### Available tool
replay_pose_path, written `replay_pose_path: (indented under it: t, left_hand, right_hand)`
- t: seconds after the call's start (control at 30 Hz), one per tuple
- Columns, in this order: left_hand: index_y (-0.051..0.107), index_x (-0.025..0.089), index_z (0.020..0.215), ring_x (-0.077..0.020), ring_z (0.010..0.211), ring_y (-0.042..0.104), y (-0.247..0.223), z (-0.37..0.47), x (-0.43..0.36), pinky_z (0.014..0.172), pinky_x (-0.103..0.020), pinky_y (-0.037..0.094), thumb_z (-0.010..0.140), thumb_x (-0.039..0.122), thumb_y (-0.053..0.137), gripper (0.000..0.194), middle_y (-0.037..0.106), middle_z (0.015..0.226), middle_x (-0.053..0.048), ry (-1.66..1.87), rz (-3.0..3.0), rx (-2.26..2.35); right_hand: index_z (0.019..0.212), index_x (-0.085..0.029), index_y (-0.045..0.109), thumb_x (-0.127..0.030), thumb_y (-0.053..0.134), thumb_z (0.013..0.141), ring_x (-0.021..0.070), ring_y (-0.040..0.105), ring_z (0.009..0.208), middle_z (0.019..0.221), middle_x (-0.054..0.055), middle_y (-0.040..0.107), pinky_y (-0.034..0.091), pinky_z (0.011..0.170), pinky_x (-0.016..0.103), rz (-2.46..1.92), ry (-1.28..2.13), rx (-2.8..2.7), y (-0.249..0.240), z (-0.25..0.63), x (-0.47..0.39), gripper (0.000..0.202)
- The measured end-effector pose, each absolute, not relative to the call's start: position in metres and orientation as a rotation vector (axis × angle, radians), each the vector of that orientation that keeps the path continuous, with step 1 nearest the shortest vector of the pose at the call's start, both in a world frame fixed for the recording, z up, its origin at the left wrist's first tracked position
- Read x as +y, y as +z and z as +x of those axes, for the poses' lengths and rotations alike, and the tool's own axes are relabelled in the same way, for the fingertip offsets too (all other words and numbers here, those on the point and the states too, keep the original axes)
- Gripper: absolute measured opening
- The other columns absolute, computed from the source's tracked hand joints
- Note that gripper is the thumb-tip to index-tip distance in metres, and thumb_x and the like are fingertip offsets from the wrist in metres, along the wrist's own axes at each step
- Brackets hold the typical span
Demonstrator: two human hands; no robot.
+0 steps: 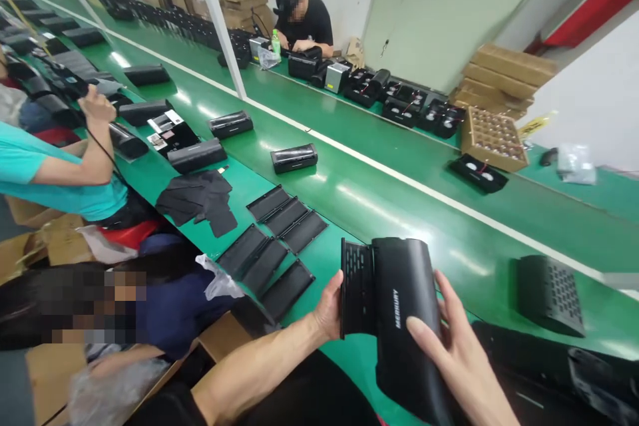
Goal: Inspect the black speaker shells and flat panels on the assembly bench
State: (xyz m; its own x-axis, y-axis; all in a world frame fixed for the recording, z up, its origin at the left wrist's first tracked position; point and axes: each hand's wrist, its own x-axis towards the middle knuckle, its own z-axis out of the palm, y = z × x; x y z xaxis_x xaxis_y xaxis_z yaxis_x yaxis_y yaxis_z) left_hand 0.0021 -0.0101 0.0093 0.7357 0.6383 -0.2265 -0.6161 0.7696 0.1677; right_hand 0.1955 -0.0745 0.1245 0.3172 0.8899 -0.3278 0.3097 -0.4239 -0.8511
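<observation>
Left grip [329, 311] pinches the slotted panel [358, 289] at nine o'clock on the MERKURY case [398, 349]; right grip [460, 349] holds that. Crooked pushing might jam it.

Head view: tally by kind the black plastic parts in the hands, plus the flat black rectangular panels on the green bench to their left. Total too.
Curved black plastic housing with white lettering, in the right hand: 1
Slotted black plastic panel, in the left hand: 1
Flat black rectangular panels, on the green bench: 6
Total: 8
</observation>
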Motion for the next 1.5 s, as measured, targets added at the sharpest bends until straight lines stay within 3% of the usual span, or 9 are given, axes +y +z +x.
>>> replay_pose_path:
  t: [0.13,0.3,0.53,0.7,1.0,1.3,1.5]
  left_hand:
    - [0.073,0.012,0.132,-0.0383,0.137,0.06,0.007,0.019,-0.018,0.119,-0.048,0.041,0.077,0.078,0.075,0.086,0.076,0.131,-0.017,0.687,0.076,0.222]
    - [0.069,0.008,0.138,-0.0406,0.143,0.054,0.013,0.028,-0.02,0.122,-0.049,0.038,0.074,0.079,0.077,0.096,0.069,0.141,-0.02,0.701,0.121,0.155]
    - [0.064,0.007,0.144,-0.0392,0.143,0.055,0.018,0.03,-0.019,0.125,-0.049,0.034,0.072,0.079,0.078,0.103,0.071,0.139,-0.02,0.713,0.13,0.132]
    - [0.069,0.009,0.139,-0.0389,0.143,0.055,0.019,0.033,-0.016,0.126,-0.049,0.034,0.07,0.077,0.082,0.098,0.074,0.134,-0.018,0.746,0.108,0.162]
    - [0.074,0.009,0.129,-0.0415,0.136,0.061,0.018,0.032,-0.017,0.123,-0.053,0.039,0.068,0.075,0.086,0.091,0.076,0.128,-0.021,0.784,0.082,0.218]
    - [0.076,0.009,0.123,-0.0416,0.125,0.069,0.018,0.035,-0.015,0.117,-0.052,0.047,0.065,0.079,0.085,0.091,0.078,0.122,-0.022,0.787,0.102,0.278]
    - [0.075,0.011,0.122,-0.0381,0.117,0.072,0.022,0.035,-0.003,0.106,-0.047,0.054,0.069,0.075,0.085,0.084,0.078,0.118,-0.02,0.899,0.115,0.413]
  right_hand:
    - [0.168,-0.033,0.034,-0.071,0.079,0.073,0.047,0.051,0.146,0.163,0.013,0.052,0.042,0.117,0.061,-2.104,0.873,-1.236,0.136,0.178,-0.043,0.112]
    - [0.17,-0.031,0.03,-0.072,0.074,0.077,0.0457,0.057,0.14,0.162,0.015,0.052,0.048,0.112,0.06,-2.176,0.844,-1.417,0.141,0.179,-0.036,0.111]
    - [0.171,-0.024,0.029,-0.075,0.062,0.084,0.0441,0.059,0.139,0.16,0.018,0.054,0.05,0.109,0.059,-2.233,0.736,-1.527,0.151,0.161,-0.032,0.105]
    - [0.17,-0.021,0.031,-0.082,0.062,0.075,0.0463,0.059,0.137,0.156,0.02,0.056,0.051,0.107,0.059,-2.307,0.783,-1.51,0.149,0.157,-0.025,0.116]
    - [0.172,-0.021,0.022,-0.088,0.055,0.074,0.0445,0.059,0.137,0.158,0.021,0.053,0.047,0.111,0.059,-2.359,0.931,-1.461,0.145,0.154,-0.021,0.124]
    - [0.173,-0.022,0.02,-0.085,0.056,0.078,0.0466,0.058,0.139,0.161,0.021,0.052,0.046,0.112,0.061,-2.367,0.997,-1.436,0.137,0.156,-0.014,0.119]
    - [0.172,-0.031,0.02,-0.073,0.069,0.083,0.0438,0.043,0.151,0.173,0.015,0.032,0.045,0.114,0.062,-2.109,0.929,-1.486,0.122,0.175,-0.043,0.11]
